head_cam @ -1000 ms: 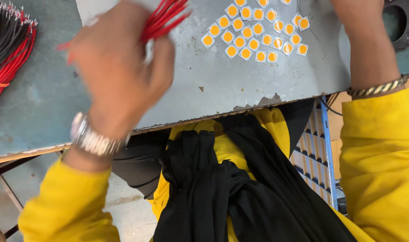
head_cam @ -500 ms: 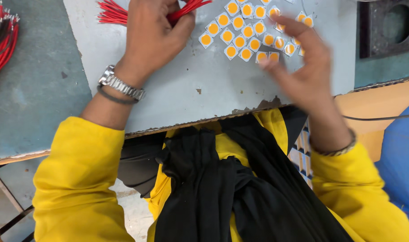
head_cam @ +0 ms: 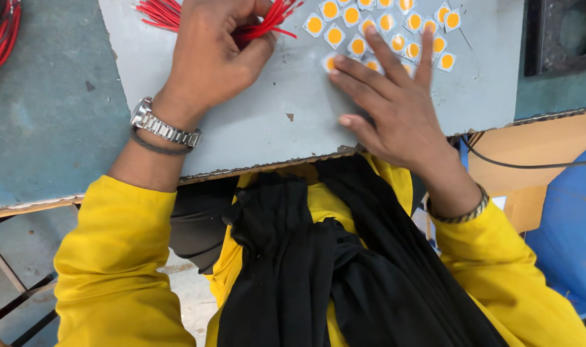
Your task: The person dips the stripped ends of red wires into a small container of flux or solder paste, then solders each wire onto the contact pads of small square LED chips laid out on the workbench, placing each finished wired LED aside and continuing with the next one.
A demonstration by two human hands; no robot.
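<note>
Left hand: the left hand (head_cam: 219,48) sits at the upper middle of the frame, its grip closed around a bundle of thin red wires (head_cam: 267,19) whose ends fan out to either side of the fist.
Right hand: the right hand (head_cam: 395,109) lies flat, palm down, right of centre; its grip is wide open and holds nothing, with the fingertips (head_cam: 334,64) resting on the lower chips of the cluster.
Chips: small white squares with round yellow-orange centres (head_cam: 383,29), laid loosely in rows at the top of the frame, just right of the wires.
Surface: a pale grey sheet (head_cam: 273,122) with a rough torn lower edge carries both wires and chips; it rests on a darker teal surface (head_cam: 49,109).
Step in hand: judging by the pose, one chip is being singled out under the fingertips while the wires are kept ready.
Next move calls for: a light pinch on one thin square without disturbing its neighbours, which lie very close together.
Spare wires: more red and dark wires (head_cam: 0,32) lie at the upper left edge, well apart from the hands.
Packages and signs: a brown cardboard box (head_cam: 537,154) shows below the surface at right, beside a blue panel (head_cam: 562,225); no labels or signs can be made out.
Dark block: a black block with a round recess (head_cam: 562,35) sits at the upper right corner.
</note>
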